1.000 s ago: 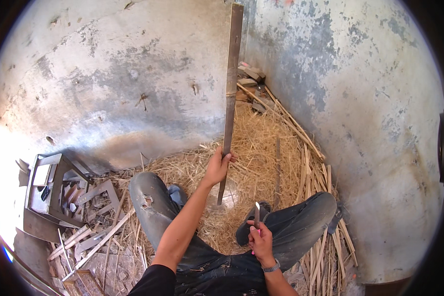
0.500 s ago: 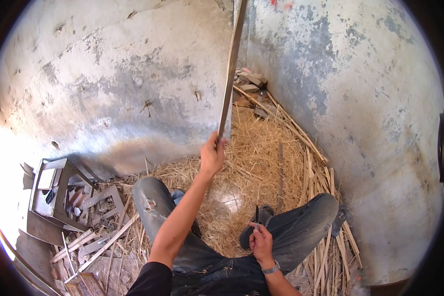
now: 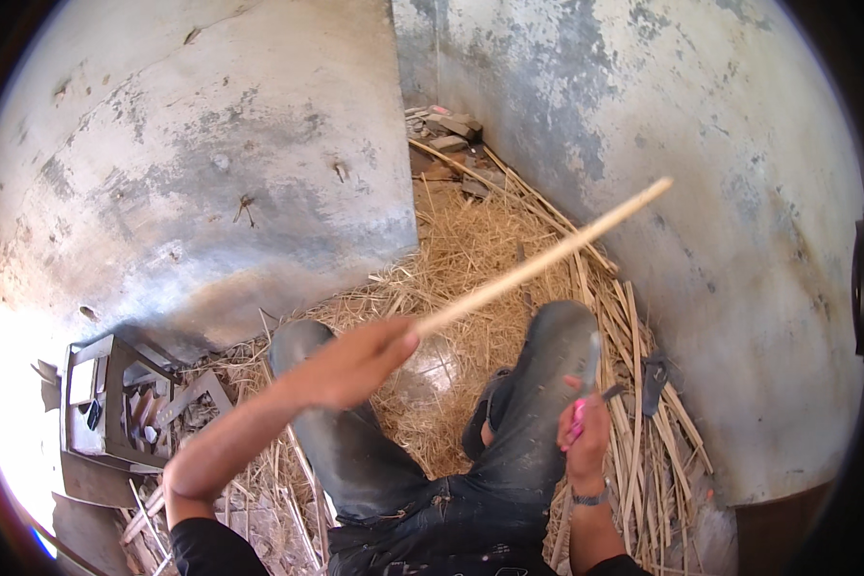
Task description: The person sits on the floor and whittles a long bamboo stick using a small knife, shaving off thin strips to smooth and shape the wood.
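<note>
My left hand is closed round one end of a long pale wooden strip, probably bamboo. The strip slants up and to the right above my knees, its far end free in the air. Further right, beside my right knee, my right hand grips a knife by its pink handle, the blade pointing up and away from me. A short dark piece sticks out beside the fist; I cannot make out whether it belongs to the knife. Strip and blade are apart.
Shavings cover the floor between and beyond my legs. Loose strips lie along the right wall, with a dark sandal on them. Bricks are heaped in the far corner. An overturned wooden frame stands at the left.
The strip has swung from nearly upright to a slant toward the right. My left hand has come lower and left; my right hand has moved right with the knife. My right knee has shifted inward.
</note>
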Demonstrator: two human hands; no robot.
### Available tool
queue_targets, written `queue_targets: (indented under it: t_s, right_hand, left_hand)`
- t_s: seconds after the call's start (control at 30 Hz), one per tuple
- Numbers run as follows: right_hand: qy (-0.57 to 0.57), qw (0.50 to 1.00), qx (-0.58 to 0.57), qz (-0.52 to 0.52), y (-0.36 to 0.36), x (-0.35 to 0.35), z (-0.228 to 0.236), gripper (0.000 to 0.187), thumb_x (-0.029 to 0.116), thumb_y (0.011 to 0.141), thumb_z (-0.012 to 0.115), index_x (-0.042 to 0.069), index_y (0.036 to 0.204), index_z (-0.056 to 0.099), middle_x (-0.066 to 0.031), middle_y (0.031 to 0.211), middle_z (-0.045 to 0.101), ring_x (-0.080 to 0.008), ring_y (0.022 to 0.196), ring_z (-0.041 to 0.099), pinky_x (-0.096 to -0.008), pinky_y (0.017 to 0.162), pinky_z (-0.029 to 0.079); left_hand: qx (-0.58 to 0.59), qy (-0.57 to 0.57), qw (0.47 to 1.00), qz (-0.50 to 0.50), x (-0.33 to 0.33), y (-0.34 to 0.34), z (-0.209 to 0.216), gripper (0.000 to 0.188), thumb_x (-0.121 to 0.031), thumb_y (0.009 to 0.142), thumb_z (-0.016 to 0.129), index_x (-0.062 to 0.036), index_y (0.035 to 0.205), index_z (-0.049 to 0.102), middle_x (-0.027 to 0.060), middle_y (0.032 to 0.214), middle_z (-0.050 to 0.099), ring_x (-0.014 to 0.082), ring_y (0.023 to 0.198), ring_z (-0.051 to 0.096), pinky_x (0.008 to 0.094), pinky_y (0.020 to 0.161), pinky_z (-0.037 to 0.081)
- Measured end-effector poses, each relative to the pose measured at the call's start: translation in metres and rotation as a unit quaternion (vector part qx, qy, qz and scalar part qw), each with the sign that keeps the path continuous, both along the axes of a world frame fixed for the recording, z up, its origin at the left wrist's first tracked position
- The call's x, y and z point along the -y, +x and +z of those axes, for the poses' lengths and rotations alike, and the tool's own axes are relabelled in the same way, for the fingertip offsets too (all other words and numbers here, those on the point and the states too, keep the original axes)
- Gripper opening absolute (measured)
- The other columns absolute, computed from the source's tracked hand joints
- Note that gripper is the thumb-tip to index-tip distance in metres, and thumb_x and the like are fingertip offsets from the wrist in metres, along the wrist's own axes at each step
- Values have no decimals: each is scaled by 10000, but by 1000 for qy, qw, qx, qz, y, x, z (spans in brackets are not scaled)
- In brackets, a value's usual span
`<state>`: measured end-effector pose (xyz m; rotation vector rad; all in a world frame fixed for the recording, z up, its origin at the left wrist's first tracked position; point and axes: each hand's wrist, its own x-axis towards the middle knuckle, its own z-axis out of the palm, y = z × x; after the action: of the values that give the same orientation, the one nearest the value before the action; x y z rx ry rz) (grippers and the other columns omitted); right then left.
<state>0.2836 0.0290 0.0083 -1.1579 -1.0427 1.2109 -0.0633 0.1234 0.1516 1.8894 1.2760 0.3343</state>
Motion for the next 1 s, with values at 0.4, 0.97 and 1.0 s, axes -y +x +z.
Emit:
queue_targets:
  t_s: [0.4, 0.97, 1.0]
  right_hand:
    - [103, 920, 377, -16, -6, -52, -12, 456, 418, 1074, 530, 43, 823, 595, -98, 596, 524, -238, 497, 494, -375, 475, 387]
    - [228, 708, 654, 141, -17, -110, -5, 651, 515, 1047, 501, 35, 623, 619, -212, 517, 520, -414, 481, 572, -506, 465, 434]
    - [225, 709, 653, 141, -6, -126, 0, 651, 515, 1047, 501, 35, 623, 619, -212, 517, 520, -414, 481, 572, -506, 465, 434]
  left_hand:
    - [301, -314, 898, 70, 85, 47, -166, 232, -264, 1125, 486, -45, 1202, 497, 5, 812, 556, 48, 510, 442, 215, 456, 384]
    - [355, -282, 866, 210, 140, 53, -171, 511, -184, 1096, 560, -107, 1584, 430, -23, 736, 514, 32, 491, 447, 214, 425, 375]
    - [371, -280, 858, 218, 143, 52, -172, 508, -178, 1092, 567, -106, 1578, 440, -24, 731, 517, 31, 487, 444, 217, 421, 372]
